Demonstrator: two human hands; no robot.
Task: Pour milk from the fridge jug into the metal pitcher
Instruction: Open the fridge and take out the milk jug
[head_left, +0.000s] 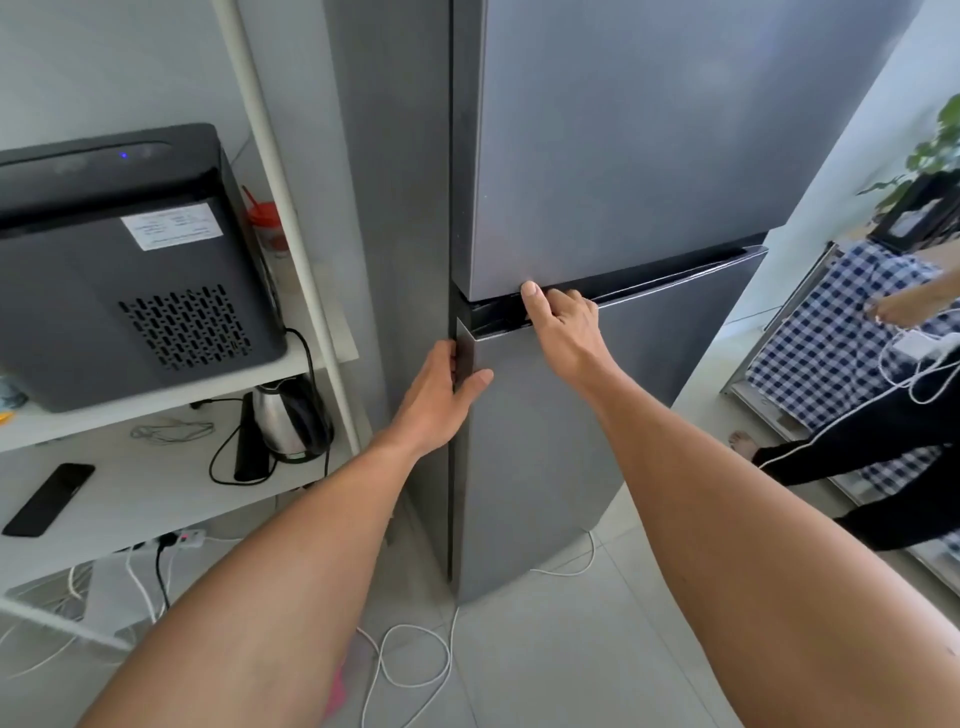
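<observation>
Hands (447, 395) grip fridge door (597, 415) edges.

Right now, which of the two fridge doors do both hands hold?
The lower door: the left hand grips its left edge, and the right hand hooks into the groove along its top. The upper door is touched only by the right thumb.

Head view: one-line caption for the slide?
Left hand grips the lower fridge door edge, right hand hooks its top recess; door barely open.
</observation>
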